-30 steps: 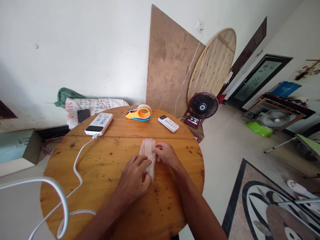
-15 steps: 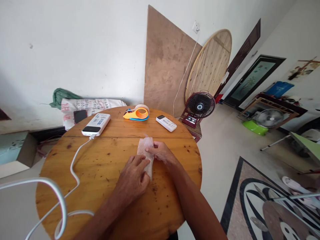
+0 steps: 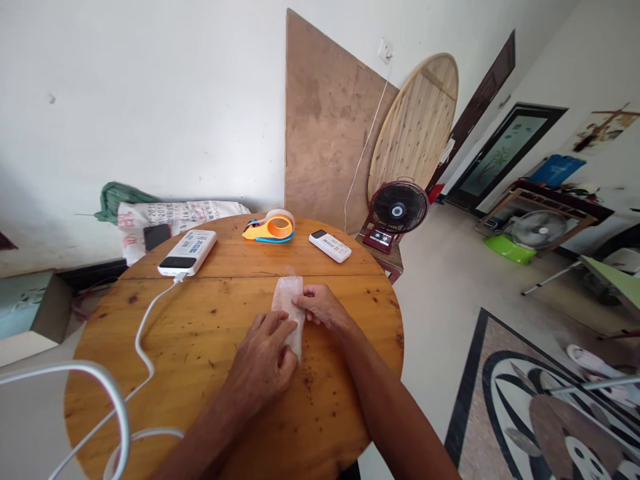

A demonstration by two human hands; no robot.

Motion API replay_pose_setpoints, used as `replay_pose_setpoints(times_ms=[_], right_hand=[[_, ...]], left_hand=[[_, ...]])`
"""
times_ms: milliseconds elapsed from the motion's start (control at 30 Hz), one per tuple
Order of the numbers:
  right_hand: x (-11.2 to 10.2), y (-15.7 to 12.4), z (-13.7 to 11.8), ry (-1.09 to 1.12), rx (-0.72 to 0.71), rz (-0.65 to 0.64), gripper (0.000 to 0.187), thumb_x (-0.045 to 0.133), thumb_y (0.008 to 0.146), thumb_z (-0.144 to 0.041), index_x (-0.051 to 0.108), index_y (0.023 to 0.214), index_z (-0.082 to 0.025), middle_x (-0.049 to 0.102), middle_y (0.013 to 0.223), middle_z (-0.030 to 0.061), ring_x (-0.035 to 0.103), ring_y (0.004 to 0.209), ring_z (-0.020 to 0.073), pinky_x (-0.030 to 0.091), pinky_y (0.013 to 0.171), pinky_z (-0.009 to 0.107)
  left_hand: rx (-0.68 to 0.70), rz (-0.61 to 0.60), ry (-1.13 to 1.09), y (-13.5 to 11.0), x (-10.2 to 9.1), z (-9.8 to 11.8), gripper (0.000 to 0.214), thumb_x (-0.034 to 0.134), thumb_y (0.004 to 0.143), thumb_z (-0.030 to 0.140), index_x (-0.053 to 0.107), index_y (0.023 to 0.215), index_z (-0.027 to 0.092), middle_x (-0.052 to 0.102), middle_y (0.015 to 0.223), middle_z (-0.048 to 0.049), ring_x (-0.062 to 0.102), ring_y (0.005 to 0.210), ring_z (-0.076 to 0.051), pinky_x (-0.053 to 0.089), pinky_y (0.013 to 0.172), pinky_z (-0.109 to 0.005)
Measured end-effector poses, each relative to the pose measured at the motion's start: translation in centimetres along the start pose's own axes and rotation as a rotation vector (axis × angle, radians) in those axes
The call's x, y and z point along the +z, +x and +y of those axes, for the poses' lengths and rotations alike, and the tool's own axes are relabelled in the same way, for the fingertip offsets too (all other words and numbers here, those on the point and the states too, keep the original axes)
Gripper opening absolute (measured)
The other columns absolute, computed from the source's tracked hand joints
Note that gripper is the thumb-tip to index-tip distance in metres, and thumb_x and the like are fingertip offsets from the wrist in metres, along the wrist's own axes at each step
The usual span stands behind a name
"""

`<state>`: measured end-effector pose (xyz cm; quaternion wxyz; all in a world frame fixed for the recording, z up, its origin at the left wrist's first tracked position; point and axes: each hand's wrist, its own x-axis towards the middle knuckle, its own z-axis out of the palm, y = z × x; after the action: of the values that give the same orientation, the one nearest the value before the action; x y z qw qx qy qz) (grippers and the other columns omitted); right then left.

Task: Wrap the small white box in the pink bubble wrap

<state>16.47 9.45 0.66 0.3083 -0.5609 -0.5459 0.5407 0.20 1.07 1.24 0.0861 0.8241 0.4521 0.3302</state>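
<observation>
A narrow piece of pinkish, see-through bubble wrap [image 3: 289,288] lies lengthwise on the round wooden table [image 3: 210,347]; whether anything is inside it cannot be made out. My left hand [image 3: 264,353] rests across its lower left part, fingers stretched over the wrap and the thumb apart near its bottom end. At the upper right edge, my right hand [image 3: 323,305] pinches the wrap between thumb and fingers. Both hands cover parts of the wrap.
Beyond the hands are an orange and blue tape dispenser [image 3: 270,227] and a small white power bank [image 3: 330,246]. A larger white power bank [image 3: 188,253] is at left, with a white cable [image 3: 143,333] plugged in. A dark red fan [image 3: 399,210] stands behind the table.
The wrap's upper right edge, which stuck out as a loose flap, now lies flatter under my right fingers. My left hand stays on the wrap. The view has shifted slightly.
</observation>
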Motion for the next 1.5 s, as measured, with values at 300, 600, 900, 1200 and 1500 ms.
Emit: replay_pose_setpoints(times_ms=[300, 600, 900, 1200, 1500], right_hand=[[0.7, 1.1, 0.9, -0.346, -0.228, 0.284, 0.016, 0.063, 0.067, -0.028, 0.053, 0.061, -0.018, 0.05, 0.054, -0.0064, 0.042, 0.05, 0.0073, 0.028, 0.046, 0.019], [1.0, 1.6, 0.9, -0.299, -0.334, 0.333, 0.018, 0.061, 0.069, -0.031, 0.05, 0.062, -0.019, 0.047, 0.059, -0.0059, 0.041, 0.057, 0.0092, 0.03, 0.052, 0.02], [0.0, -1.4, -1.6, 0.122, -0.337, -0.179, 0.03, 0.072, 0.064, -0.038, 0.057, 0.077, -0.016, 0.06, 0.076, -0.0018, 0.053, 0.071, 0.0122, 0.043, 0.069, 0.023], [-0.3, -1.9, -1.7, 0.202, -0.307, -0.25, 0.031, 0.075, 0.063, -0.035, 0.053, 0.075, -0.017, 0.059, 0.074, -0.0032, 0.054, 0.071, 0.0112, 0.041, 0.069, 0.022], [-0.6, -2.1, -2.4, 0.033, -0.331, -0.269, 0.024, 0.07, 0.066, -0.031, 0.051, 0.073, -0.017, 0.055, 0.07, -0.0045, 0.05, 0.067, 0.0105, 0.04, 0.063, 0.021]], left_hand=[[0.01, -0.032, 0.191, 0.0, -0.9, 0.3, 0.037, 0.051, 0.067, 0.008, 0.065, 0.099, 0.02, 0.059, 0.118, -0.01, 0.052, 0.093, -0.028, 0.049, 0.081, -0.045], [0.005, -0.051, 0.165, 0.4, -0.4, 0.0, 0.033, 0.046, 0.073, 0.009, 0.065, 0.099, 0.016, 0.065, 0.113, -0.0085, 0.056, 0.089, -0.026, 0.051, 0.08, -0.041], [-0.013, 0.003, 0.077, 0.3, 0.1, -0.3, 0.037, 0.047, 0.074, 0.009, 0.063, 0.107, 0.018, 0.064, 0.112, -0.0085, 0.057, 0.093, -0.024, 0.051, 0.083, -0.038], [-0.117, 0.021, 0.031, 0.1, 0.5, -0.4, 0.036, 0.049, 0.077, 0.015, 0.061, 0.11, 0.022, 0.053, 0.103, -0.0086, 0.058, 0.086, -0.019, 0.051, 0.071, -0.031], [-0.316, 0.044, 0.145, -0.1, -0.3, 0.6, 0.017, 0.052, 0.076, 0.023, 0.054, 0.092, 0.021, 0.055, 0.096, -0.0055, 0.058, 0.083, -0.02, 0.048, 0.068, -0.03]])
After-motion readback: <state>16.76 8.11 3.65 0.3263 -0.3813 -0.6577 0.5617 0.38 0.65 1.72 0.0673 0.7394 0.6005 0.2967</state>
